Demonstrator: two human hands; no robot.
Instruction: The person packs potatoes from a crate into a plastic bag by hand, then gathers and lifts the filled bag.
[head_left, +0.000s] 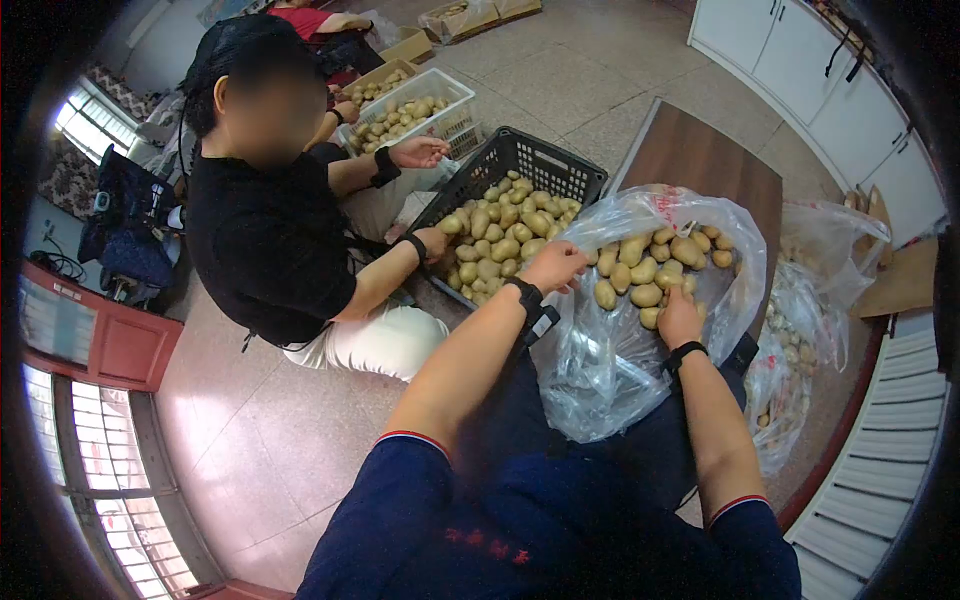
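Note:
A clear plastic bag (610, 375) lies open across my lap and the edge of a brown board, with several potatoes (646, 295) in its mouth. My left hand (557, 268) is at the bag's left rim, its fingers closed on the plastic. Inside the bag, my right hand (682, 318) reaches down among the potatoes. Its fingers are curled round one potato, partly hidden by the hand. Just left of the bag stands a black plastic crate (555, 160) filled with potatoes.
A co-worker in black (265, 225) sits at my left, one hand in the black crate. Beyond is a white crate (450, 90) of potatoes. The brown board (700, 150) extends behind the bag. More filled plastic bags (790, 350) stand at right, near white cabinets (800, 70).

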